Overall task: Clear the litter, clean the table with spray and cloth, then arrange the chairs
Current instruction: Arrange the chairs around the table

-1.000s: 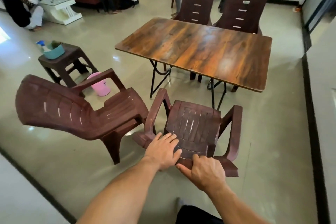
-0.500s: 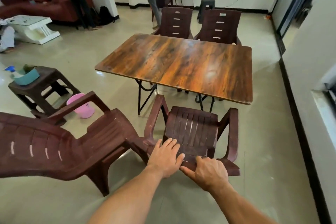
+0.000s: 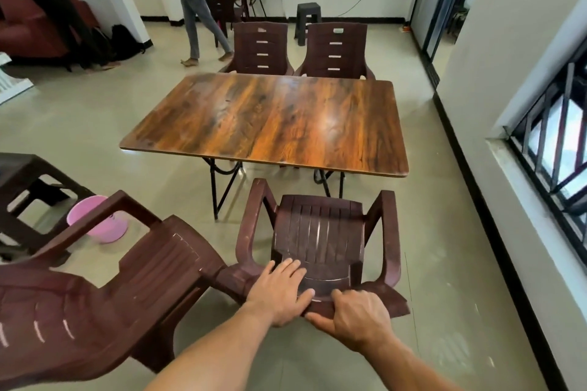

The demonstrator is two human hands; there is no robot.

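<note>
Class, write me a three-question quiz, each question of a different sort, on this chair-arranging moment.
1. True or false: litter lies on the wood-grain rectangular table.
2. Which hand curls round the top edge of the brown plastic armchair: A left, B right?
3. How many matching chairs stand at the table's far side?

Key: 1 false. 2 B: right hand grips it, while left hand lies flat. 3 two: far left chair, far right chair.

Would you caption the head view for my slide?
Both hands, left hand and right hand, hold the chair facing the table.
</note>
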